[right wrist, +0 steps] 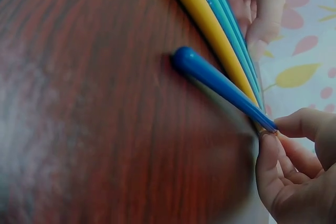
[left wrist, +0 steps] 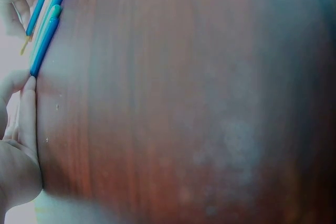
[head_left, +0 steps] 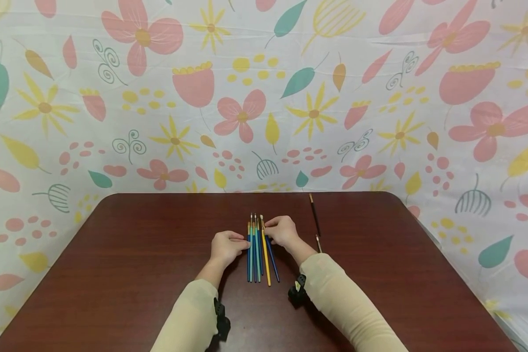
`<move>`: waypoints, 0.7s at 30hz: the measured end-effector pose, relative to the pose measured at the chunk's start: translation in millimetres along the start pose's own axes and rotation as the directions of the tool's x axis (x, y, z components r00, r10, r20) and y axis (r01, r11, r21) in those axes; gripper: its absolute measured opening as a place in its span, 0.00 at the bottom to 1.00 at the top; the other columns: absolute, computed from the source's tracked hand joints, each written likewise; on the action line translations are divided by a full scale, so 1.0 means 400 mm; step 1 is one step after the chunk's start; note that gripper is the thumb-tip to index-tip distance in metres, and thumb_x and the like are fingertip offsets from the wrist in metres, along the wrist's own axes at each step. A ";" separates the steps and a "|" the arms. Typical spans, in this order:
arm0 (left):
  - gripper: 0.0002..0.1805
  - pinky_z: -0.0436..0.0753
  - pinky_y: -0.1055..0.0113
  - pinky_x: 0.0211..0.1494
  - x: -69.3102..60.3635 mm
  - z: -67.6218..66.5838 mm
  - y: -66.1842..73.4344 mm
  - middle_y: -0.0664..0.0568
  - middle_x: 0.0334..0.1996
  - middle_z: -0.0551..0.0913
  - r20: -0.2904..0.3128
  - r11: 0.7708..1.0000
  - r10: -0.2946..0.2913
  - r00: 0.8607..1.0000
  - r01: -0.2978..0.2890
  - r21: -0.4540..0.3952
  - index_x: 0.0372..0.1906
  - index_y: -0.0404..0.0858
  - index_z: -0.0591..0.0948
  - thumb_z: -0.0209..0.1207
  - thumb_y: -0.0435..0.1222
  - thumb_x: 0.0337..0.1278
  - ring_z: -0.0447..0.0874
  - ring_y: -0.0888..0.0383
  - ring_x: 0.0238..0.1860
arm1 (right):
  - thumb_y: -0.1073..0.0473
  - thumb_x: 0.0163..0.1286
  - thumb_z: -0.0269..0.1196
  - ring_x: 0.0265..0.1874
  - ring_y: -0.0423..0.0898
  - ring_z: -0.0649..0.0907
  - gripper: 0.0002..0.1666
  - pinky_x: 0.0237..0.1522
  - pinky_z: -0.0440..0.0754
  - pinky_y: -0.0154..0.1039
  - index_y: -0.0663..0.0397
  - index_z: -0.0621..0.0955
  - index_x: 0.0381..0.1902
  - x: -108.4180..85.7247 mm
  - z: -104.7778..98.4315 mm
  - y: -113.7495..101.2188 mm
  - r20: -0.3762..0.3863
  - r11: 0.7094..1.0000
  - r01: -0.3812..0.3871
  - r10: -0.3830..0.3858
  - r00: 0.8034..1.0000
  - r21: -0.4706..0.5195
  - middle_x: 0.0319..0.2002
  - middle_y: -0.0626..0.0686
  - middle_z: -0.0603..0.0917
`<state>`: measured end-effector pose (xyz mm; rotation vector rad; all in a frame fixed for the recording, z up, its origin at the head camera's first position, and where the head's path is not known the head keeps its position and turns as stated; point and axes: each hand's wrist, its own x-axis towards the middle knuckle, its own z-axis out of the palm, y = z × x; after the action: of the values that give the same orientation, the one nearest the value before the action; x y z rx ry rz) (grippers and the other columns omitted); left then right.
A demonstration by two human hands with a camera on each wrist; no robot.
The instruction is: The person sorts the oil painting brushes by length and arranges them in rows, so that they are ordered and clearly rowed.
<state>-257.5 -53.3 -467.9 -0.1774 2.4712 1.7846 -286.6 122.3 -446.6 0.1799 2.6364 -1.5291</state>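
Several paintbrushes lie side by side on the table, bristles away from me, with blue and teal handles [head_left: 253,259] at the left of the row. My left hand [head_left: 227,248] is at the row's left side, its fairly straight fingertips touching the outermost blue paintbrush [left wrist: 46,43]. At the right side, my right hand [head_left: 283,231] pinches a blue paintbrush [right wrist: 220,87] between thumb and finger. That brush slants away from the others, beside a yellow paintbrush [head_left: 266,261]. The right fingers hide part of its upper end.
A dark paintbrush [head_left: 314,215] lies apart, toward the table's far edge. Another brush [head_left: 319,243] shows its tip beyond my right wrist and is partly hidden by the arm. The brown table [head_left: 136,274] ends at a flower-patterned cloth [head_left: 242,161].
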 end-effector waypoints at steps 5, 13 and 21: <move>0.14 0.85 0.63 0.34 -0.002 -0.001 0.000 0.43 0.34 0.87 -0.005 1.000 -0.003 1.000 0.003 0.004 0.37 0.34 0.83 0.71 0.36 0.44 0.85 0.58 0.27 | 0.62 0.62 0.64 0.26 0.45 0.82 0.11 0.24 0.83 0.37 0.60 0.84 0.42 -0.001 -0.007 0.000 -0.005 0.999 -0.024 0.025 1.000 0.028 0.34 0.57 0.84; 0.14 0.84 0.63 0.33 -0.006 -0.002 0.003 0.43 0.33 0.88 0.000 1.000 0.000 1.000 0.000 0.009 0.37 0.34 0.83 0.71 0.36 0.44 0.84 0.58 0.25 | 0.62 0.61 0.63 0.24 0.44 0.81 0.13 0.23 0.83 0.37 0.60 0.84 0.44 -0.010 -0.032 -0.004 0.004 0.997 -0.025 0.024 1.000 0.070 0.30 0.56 0.83; 0.15 0.84 0.63 0.34 -0.006 -0.005 0.002 0.43 0.34 0.87 0.012 1.000 0.007 1.000 -0.007 0.007 0.38 0.33 0.83 0.70 0.36 0.44 0.85 0.58 0.26 | 0.62 0.61 0.63 0.24 0.44 0.81 0.15 0.24 0.83 0.37 0.60 0.83 0.46 -0.015 -0.059 -0.007 -0.012 0.994 -0.030 0.031 0.999 0.102 0.34 0.58 0.84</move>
<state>-255.4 -54.7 -466.2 -0.1572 2.4728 1.7738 -281.5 140.9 -431.7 0.2367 2.5547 -1.6591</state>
